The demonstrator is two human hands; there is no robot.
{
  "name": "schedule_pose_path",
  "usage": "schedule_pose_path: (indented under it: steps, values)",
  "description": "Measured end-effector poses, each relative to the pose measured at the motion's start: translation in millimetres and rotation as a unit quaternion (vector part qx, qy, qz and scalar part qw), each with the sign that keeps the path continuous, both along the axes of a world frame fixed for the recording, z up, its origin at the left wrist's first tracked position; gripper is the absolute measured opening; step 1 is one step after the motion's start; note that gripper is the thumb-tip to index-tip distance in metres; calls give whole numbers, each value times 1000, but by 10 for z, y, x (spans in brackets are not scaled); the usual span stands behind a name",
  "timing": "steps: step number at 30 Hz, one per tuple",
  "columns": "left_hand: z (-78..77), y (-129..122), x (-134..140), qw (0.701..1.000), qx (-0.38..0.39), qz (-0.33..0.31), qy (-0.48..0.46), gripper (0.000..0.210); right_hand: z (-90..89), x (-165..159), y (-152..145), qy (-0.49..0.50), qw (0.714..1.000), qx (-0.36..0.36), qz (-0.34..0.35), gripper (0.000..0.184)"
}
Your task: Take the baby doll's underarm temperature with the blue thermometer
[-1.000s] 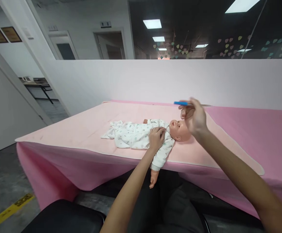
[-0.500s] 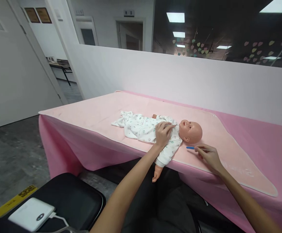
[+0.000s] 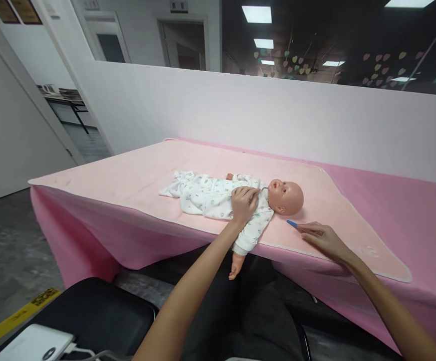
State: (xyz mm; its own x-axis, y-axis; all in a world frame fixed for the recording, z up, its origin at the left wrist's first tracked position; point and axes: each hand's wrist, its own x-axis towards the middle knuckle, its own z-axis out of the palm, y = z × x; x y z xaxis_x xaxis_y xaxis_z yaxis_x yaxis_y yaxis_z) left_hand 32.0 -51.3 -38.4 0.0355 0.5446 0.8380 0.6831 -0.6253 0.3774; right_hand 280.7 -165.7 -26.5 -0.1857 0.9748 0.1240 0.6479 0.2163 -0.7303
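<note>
A baby doll [image 3: 286, 197] lies on its back in a white printed outfit [image 3: 206, 195], head to the right, one arm hanging over the table edge. My left hand [image 3: 245, 200] rests on the doll's chest, its fingers pressed together close to the collar. Whatever lies between those fingertips is hidden. Below and right of the doll's head, my right hand [image 3: 325, 239] pinches a small slim blue stick [image 3: 292, 223]. The stick's tip points up and left, a short way above the pale pink mat, apart from the head. Its exact kind does not show.
Under the doll is a pale pink mat [image 3: 128, 170] on a table with a darker pink cloth [image 3: 424, 220]. A white wall [image 3: 278, 115] stands behind. At lower left, a white device [image 3: 33, 346] with a cable lies on a black chair [image 3: 90, 306].
The view has shifted a little to the right. The blue stick has tilted, its tip now pointing more upward. My left hand stays on the doll's chest.
</note>
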Motion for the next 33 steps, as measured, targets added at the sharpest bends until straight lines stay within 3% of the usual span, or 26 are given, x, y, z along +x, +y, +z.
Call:
schedule_pose_path:
  steps: [5,11,16,20,22,26,29,33]
  values:
    - [-1,0,7,1000,4,15,0,16,-129,-22,-21,-147,981,111,61,35]
    - [-3,-7,17,1000,-15,21,16,16,-119,40,-35,-223,963,105,107,41]
    - [25,-23,27,999,-26,33,18,13,187,-377,77,-117,970,208,50,27]
    - [19,-9,12,999,-29,35,23,11,350,-1025,503,-36,945,321,53,32]
    - [-5,14,-3,998,-31,43,30,12,295,-1302,790,-36,934,351,61,44]
    - [-54,56,-30,997,-45,62,26,14,7,-1569,1191,33,948,313,45,54]
    - [-61,57,-38,997,-51,59,29,15,-147,-1574,1227,80,947,311,22,53]
    - [-42,30,-38,998,-51,44,21,16,-178,-1538,1163,94,949,300,2,49]
